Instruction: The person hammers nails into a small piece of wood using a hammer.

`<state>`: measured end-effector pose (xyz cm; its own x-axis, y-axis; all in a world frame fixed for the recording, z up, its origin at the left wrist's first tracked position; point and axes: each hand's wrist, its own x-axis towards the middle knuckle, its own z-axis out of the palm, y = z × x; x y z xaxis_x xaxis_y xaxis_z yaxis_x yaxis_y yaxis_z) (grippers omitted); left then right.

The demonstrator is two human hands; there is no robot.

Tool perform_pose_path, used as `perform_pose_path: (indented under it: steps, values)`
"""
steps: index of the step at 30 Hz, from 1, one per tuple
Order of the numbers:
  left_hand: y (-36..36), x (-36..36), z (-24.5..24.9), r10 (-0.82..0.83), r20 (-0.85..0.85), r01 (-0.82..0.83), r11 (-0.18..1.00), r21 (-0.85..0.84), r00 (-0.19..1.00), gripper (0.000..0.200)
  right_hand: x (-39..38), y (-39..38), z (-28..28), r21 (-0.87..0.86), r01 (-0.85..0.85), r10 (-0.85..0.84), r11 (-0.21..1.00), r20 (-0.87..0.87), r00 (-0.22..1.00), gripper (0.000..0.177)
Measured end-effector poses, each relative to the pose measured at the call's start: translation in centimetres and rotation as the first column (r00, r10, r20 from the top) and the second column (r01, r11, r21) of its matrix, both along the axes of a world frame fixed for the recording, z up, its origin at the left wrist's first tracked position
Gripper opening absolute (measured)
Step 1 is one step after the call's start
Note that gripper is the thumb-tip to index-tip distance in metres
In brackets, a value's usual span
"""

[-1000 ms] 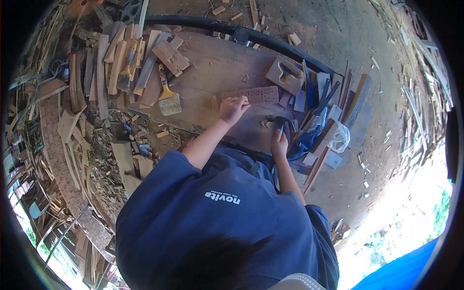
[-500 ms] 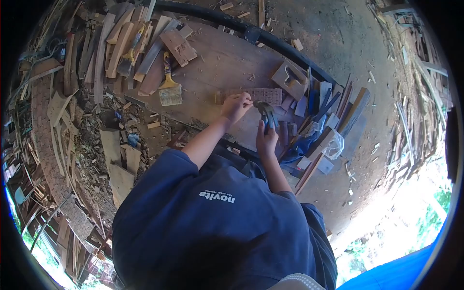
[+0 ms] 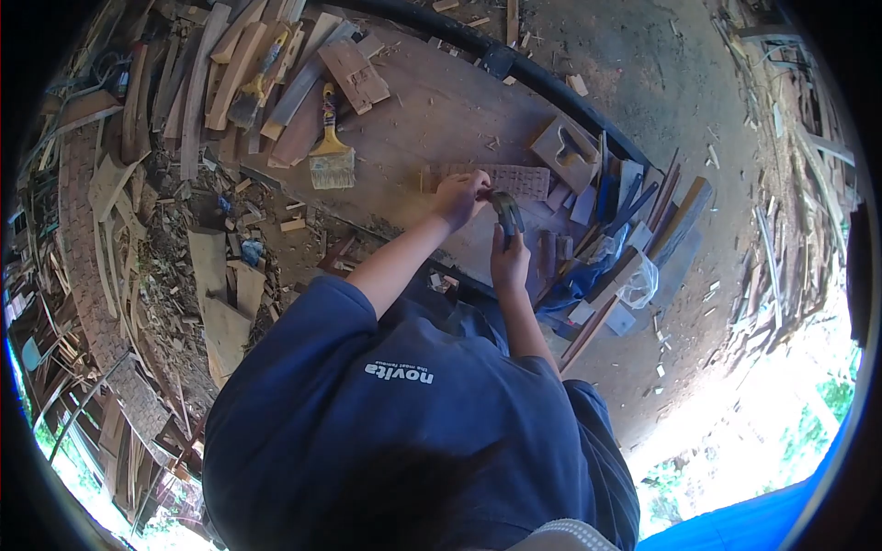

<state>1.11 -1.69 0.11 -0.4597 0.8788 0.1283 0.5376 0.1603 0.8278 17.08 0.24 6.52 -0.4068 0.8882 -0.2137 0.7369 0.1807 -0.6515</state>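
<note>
My right hand is closed around a dark, curved object with an arched top; its exact kind I cannot make out. Close beside it, my left hand has its fingers pinched together at the left end of the arch. Whatever small thing may be between those fingertips is too small to name. Beneath both hands lies a brown board with a pattern of rows on its surface. A wide paintbrush with a yellow ferrule rests on the wooden work surface to the left.
A block with a curved cutout stands at the right, near dark tools and wood strips. A clear plastic bag is close by. Stacked offcuts and a second brush sit at the upper left. Wood scraps litter the ground.
The view has shifted slightly, so the bench things appear a little further right. My left fingers are now closer to the curved object, which has tilted a little in my right hand.
</note>
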Motion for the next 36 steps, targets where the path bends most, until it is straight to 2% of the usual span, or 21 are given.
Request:
perform_pose_path:
  steps: [2,4,6,8,9,11,14,16,18,20,21,23,25,26,28,30,32,33,34,36]
  values:
    - [0.1,-0.1,0.0,0.013,0.005,-0.013,1.0,0.008,1.0,0.031,0.1,0.0,0.6,-0.04,0.035,-0.038,0.999,-0.063,0.997,0.026]
    - [0.1,-0.1,-0.3,0.015,-0.075,-0.013,0.999,0.039,0.997,0.032,0.4,-0.3,1.0,-0.066,0.048,-0.053,0.997,-0.074,0.996,0.026]
    - [0.0,-0.1,-0.4,0.013,-0.079,-0.011,0.999,0.031,0.997,0.032,0.5,-0.3,0.6,-0.094,0.062,-0.07,0.994,-0.084,0.994,0.026]
    - [0.0,0.0,-0.3,0.005,-0.08,-0.003,1.0,0.024,0.997,0.031,0.7,-0.2,-0.6,0.097,-0.059,0.061,0.994,-0.021,0.998,0.025]
    - [0.0,0.0,-0.4,0.009,-0.066,-0.009,1.0,0.009,0.998,0.031,0.8,-0.3,-0.6,0.098,-0.059,0.061,0.993,-0.019,0.998,0.025]
    - [0.1,0.0,-0.4,0.017,-0.052,-0.017,1.0,-0.004,0.998,0.031,0.6,-0.2,-0.4,0.084,-0.025,0.034,0.996,-0.11,0.993,0.024]
    - [-0.1,0.0,0.1,0.02,-0.108,-0.02,1.0,0.004,0.994,0.03,0.6,-0.3,0.2,0.006,0.049,-0.048,0.999,-0.095,0.994,0.023]
    - [-0.2,0.0,0.5,-0.005,-0.087,0.009,0.999,0.045,0.996,0.03,0.8,-0.3,0.2,-0.024,0.055,-0.057,0.998,-0.115,0.992,0.025]
    - [-0.5,0.2,0.3,-0.011,-0.079,0.012,1.0,0.006,0.997,0.031,1.1,-0.3,0.1,-0.055,0.063,-0.07,0.996,-0.133,0.989,0.026]
    - [-1.0,0.4,-0.4,-0.017,-0.074,0.015,0.999,-0.032,0.997,0.033,1.3,-0.4,-0.2,-0.089,0.077,-0.084,0.993,-0.081,0.993,0.025]
    - [-1.2,0.5,-0.5,-0.002,-0.037,0.002,1.0,0.004,0.999,0.036,1.4,-0.5,-0.3,-0.09,0.076,-0.084,0.993,-0.081,0.993,0.025]
    - [-1.8,0.4,-0.8,0.012,0.001,-0.012,0.999,0.038,1.0,0.039,1.5,-0.9,-0.7,0.069,0.066,-0.048,0.995,-0.233,0.971,0.031]
    - [-2.6,0.0,-0.3,-0.004,-0.064,-0.001,0.997,-0.073,0.998,0.043,1.5,-1.0,-0.8,0.076,0.071,-0.051,0.995,-0.235,0.971,0.031]
    - [-2.8,0.0,-0.1,-0.004,-0.06,0.0,0.997,-0.073,0.998,0.043,1.5,-1.0,-0.9,0.083,0.075,-0.054,0.994,-0.237,0.97,0.031]
    - [-2.8,-0.1,0.5,0.069,-0.206,-0.092,0.99,-0.106,0.976,0.039,1.2,-0.9,-0.6,0.098,0.065,-0.041,0.993,-0.228,0.973,0.031]
    - [-2.5,0.0,1.0,0.075,-0.209,-0.099,0.99,-0.105,0.975,0.032,1.0,-1.0,-0.3,0.11,0.054,-0.029,0.992,-0.219,0.975,0.031]
    - [-2.1,0.1,1.5,0.08,-0.215,-0.104,0.989,-0.103,0.973,0.025,0.9,-0.9,-0.1,0.009,0.06,-0.058,0.998,-0.156,0.986,0.031]
    - [-1.9,0.3,1.5,0.096,-0.288,-0.123,0.989,-0.078,0.953,0.021,0.9,-1.0,-0.5,0.009,0.061,-0.059,0.998,-0.154,0.986,0.031]
    - [-1.8,0.4,1.5,0.113,-0.357,-0.14,0.989,-0.052,0.927,0.017,0.9,-1.0,-0.8,0.064,0.044,-0.032,0.997,-0.177,0.984,0.031]
    - [-1.6,0.6,1.0,0.132,-0.333,-0.152,0.988,-0.033,0.934,0.015,0.9,-1.0,-1.1,0.118,0.025,-0.002,0.993,-0.191,0.982,0.031]
